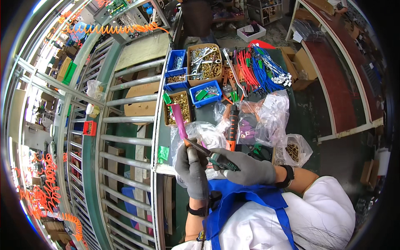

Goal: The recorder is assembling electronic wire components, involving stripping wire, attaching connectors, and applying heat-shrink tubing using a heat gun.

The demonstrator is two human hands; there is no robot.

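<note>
My left hand [192,168], in a grey glove, is closed around the lower end of a bent copper bar with a magenta sleeve [178,118]. The bar points up and away over the table's left edge. In my other grey glove, my right hand [252,167] grips a dark green handle of what looks like a file [199,148]. Its dark narrow blade lies against the bare copper end just above my left fingers. Just beyond my hands, an orange-and-black power screwdriver [233,127] lies among clear plastic bags [273,114].
Blue bins [206,94] and cardboard boxes [205,62] of bolts and wrenches stand at the far left of the table. Red cables [246,68] and blue cables [266,66] lie farther right. A roller conveyor [129,120] runs along the left; a bag of brass fasteners [293,152] sits at the right.
</note>
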